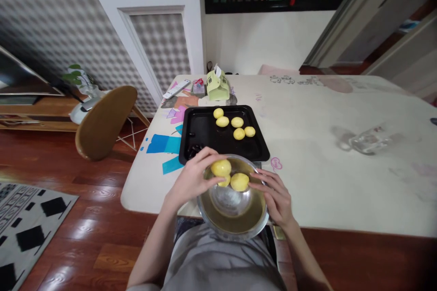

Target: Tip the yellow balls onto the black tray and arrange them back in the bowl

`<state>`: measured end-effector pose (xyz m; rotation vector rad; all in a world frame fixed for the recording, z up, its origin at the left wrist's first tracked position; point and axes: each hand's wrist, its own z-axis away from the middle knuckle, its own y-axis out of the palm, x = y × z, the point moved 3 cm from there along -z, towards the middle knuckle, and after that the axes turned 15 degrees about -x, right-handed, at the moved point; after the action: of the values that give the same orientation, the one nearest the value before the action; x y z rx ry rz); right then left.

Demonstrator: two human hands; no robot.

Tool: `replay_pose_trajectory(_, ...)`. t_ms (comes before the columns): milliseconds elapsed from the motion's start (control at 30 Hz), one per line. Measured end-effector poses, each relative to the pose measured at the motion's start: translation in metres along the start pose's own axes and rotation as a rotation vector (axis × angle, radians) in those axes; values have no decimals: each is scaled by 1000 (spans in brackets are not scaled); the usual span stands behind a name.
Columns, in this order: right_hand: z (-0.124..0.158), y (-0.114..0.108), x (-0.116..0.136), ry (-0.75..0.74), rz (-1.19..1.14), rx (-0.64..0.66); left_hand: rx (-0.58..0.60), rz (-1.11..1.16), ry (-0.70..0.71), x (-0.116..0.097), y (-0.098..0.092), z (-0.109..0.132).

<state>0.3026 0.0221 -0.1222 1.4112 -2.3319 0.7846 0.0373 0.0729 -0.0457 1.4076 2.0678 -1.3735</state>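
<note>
A shiny metal bowl point(235, 223) is at the table's front edge, close against my body. My left hand point(196, 175) pinches a lemon point(221, 168) between fingers and thumb above the bowl's far left side. Below it, a second lemon point(224, 181) is partly hidden by my thumb. Another lemon point(240, 182) lies in the bowl beside my right fingertips. My right hand point(275, 193) grips the bowl's right rim, its fingers reaching over the inside. Beyond the bowl, a black baking tray point(205, 127) carries several lemons point(237, 122) and some small dark objects near its front left corner.
A glass pitcher point(370, 141) lies on the right of the white table point(300, 113). At the back stand a green tissue pack point(218, 86), a small box point(198, 87) and a remote control point(176, 89). A wooden chair point(104, 122) is to the left.
</note>
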Motion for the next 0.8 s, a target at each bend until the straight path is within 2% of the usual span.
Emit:
replay_pose_trajectory(67,0,0,0,6,5,-7,135,-16,36,-4,1,13)
replay_pose_trajectory(133,0,0,1,9,11,-11,221,-41,70,-6,3,24)
replay_pose_trajectory(300,-1,1,2,9,10,-23,315,-160,85,-5,10,43)
replay_pose_trajectory(800,1,2,0,33,-14,-30,287,-307,67,-8,17,51)
